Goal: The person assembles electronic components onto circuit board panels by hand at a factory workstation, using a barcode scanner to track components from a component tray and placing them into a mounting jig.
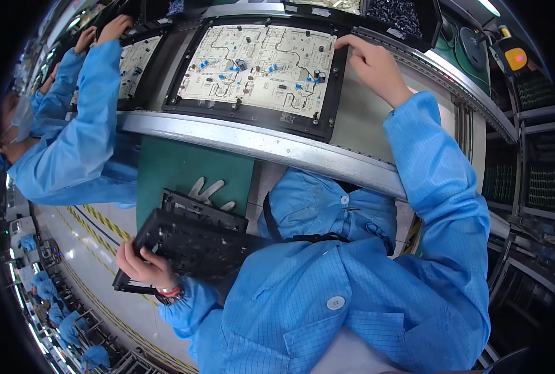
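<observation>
My left hand (143,265), with a wristband at its wrist, grips the outer end of a black fixture frame (193,246), held tilted low at my left. Under it lies another black frame (209,210) on a green surface. My right hand (377,67) reaches to the far right corner of a cream circuit board (262,68). Its index finger is stretched out to the edge of the black carrier (252,117) around the board; I see nothing held in it. Small black, blue and brown components stand on the board.
A metal rail (277,146) runs along the conveyor's near side. A white glove (206,190) lies on the green mat (190,159). Parts bins (396,19) stand behind the conveyor. At left, a co-worker's arms (97,93) reach over another board. Racks (542,187) stand at right.
</observation>
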Demonstrator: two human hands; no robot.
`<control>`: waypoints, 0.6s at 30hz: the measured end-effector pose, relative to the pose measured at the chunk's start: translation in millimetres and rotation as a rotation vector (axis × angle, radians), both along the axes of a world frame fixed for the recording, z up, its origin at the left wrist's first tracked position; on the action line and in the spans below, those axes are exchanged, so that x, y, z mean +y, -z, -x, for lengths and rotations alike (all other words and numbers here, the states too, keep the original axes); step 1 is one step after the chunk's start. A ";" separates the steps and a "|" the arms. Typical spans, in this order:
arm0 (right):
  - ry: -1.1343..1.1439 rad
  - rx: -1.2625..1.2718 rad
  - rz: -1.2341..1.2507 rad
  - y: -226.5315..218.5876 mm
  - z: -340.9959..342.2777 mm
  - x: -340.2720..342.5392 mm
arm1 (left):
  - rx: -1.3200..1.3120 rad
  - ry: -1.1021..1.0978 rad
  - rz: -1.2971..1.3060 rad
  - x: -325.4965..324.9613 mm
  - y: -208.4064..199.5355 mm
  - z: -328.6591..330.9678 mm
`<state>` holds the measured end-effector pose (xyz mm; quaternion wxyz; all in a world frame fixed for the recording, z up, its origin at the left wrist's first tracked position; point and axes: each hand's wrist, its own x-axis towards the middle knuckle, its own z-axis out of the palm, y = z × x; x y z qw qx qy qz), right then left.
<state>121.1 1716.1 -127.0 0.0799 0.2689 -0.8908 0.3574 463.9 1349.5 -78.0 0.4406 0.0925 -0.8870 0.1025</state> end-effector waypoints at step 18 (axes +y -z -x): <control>-0.275 -0.289 0.668 -57.7 -215.6 61.9 | -0.050 0.787 -0.070 179.9 -100.2 128.3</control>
